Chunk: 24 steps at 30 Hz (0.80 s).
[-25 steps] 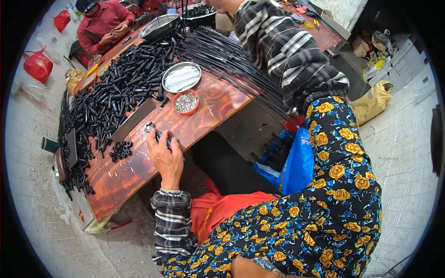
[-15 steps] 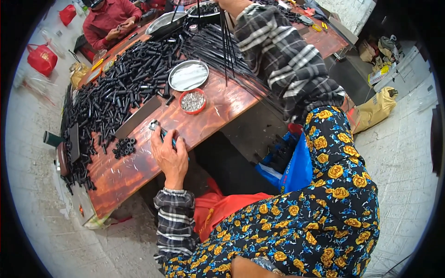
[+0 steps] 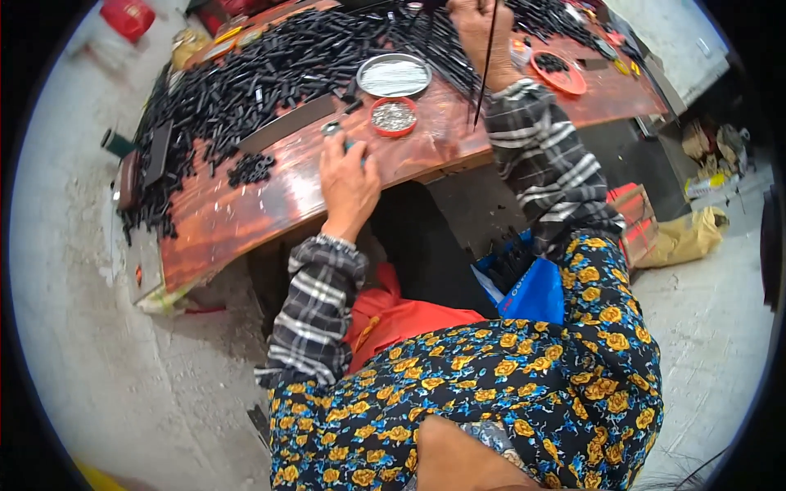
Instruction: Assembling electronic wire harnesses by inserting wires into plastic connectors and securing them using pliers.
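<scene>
Table (image 3: pixel 246 221): one red-brown top, in front of you.
Black tubes (image 3: pixel 246 74): one heap beyond counting — covers the far left.
Dishes: three — a steel plate (image 3: pixel 396 75), a small red bowl (image 3: pixel 394 116), a red tray (image 3: pixel 558 74).
Right hand (image 3: pixel 479 29): closed round one thin black rod (image 3: pixel 486 65), hanging down.
Left hand (image 3: pixel 348 182): on the table edge, fingers curled over a small object — grip unclear.

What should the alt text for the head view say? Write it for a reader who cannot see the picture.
A person seated at a reddish wooden table rests the left hand near its edge and lifts thin black rods in the right hand. Heaps of black tubes surround a round metal tray and a small red dish.
</scene>
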### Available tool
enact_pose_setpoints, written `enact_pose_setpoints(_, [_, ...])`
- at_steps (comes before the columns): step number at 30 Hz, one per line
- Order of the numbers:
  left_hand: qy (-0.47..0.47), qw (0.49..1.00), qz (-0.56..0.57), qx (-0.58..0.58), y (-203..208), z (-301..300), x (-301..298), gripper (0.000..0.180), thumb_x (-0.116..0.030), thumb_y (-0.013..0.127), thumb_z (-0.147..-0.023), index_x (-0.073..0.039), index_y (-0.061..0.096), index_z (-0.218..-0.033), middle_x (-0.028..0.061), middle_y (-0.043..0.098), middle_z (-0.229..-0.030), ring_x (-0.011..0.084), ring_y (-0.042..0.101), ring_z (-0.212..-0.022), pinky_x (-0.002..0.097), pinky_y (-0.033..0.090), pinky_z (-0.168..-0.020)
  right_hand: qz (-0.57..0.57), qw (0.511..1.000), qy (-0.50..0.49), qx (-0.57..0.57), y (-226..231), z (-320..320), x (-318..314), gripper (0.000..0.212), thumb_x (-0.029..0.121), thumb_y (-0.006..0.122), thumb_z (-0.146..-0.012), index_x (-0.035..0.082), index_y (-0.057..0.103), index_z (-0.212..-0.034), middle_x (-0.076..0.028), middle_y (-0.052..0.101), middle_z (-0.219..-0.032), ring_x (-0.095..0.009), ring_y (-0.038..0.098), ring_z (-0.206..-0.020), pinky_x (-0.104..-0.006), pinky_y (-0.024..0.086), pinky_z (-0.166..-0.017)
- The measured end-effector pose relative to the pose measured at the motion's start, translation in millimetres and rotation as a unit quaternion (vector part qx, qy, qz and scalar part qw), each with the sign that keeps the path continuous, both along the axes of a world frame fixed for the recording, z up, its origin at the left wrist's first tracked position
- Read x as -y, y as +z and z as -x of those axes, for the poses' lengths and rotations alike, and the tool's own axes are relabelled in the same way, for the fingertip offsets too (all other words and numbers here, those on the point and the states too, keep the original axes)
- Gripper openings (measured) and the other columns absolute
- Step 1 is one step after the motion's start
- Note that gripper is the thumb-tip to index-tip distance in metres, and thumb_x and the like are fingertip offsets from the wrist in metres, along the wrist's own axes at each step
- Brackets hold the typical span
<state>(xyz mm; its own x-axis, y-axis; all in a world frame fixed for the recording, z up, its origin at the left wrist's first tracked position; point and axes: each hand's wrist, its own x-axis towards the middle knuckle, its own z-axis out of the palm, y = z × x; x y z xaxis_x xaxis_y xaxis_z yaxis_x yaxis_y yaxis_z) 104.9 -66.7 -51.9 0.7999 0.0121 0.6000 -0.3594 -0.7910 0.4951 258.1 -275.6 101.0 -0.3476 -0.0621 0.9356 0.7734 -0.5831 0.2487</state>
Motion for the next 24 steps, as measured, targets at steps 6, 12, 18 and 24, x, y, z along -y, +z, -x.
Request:
enact_pose_setpoints(6, [-0.052,0.981,0.180,0.051,25,27,-3,0.018,-0.006,0.063,-0.080,0.001,0.064,-0.096,0.0205,0.057,-0.111,0.0353,0.056,-0.103,0.0402,0.045,-0.086,0.100,0.884,0.061,-0.453,67,76,-6,0.025,0.015,0.053,-0.089,-0.006,0.057,-0.074,-0.012,0.053,-0.056,-0.013,0.047,-0.053,-0.0347,0.038,-0.050])
enact_pose_setpoints(12, [-0.279,0.936,0.209,0.052,113,137,13,0.007,0.000,0.063,-0.079,-0.001,0.067,-0.085,0.0077,0.061,-0.066,0.0156,0.059,-0.057,0.0273,0.046,-0.053,0.354,0.677,0.016,-0.645,109,123,-54,0.025,0.017,0.058,-0.087,-0.002,0.057,-0.072,-0.003,0.053,-0.056,-0.011,0.051,-0.049,-0.0288,0.042,-0.044])
enact_pose_setpoints(18, [-0.300,0.852,0.427,-0.051,151,134,29,0.021,-0.009,0.060,-0.089,0.006,0.066,-0.103,0.0050,0.065,-0.073,0.0086,0.058,-0.064,0.0256,0.048,-0.057,0.471,0.775,-0.019,-0.420,118,138,-74,0.022,0.013,0.063,-0.077,-0.008,0.056,-0.081,-0.024,0.058,-0.072,-0.039,0.055,-0.066,-0.0451,0.043,-0.061])
enact_pose_setpoints(24, [-0.298,0.743,0.599,-0.024,164,102,-32,0.058,-0.029,0.064,-0.091,0.005,0.039,-0.130,0.0075,0.062,-0.103,0.0135,0.059,-0.096,0.0288,0.047,-0.081,0.407,0.803,0.108,-0.422,77,190,-111,0.015,0.010,0.059,-0.079,-0.004,0.055,-0.084,-0.021,0.059,-0.074,-0.039,0.060,-0.070,-0.0419,0.046,-0.061])
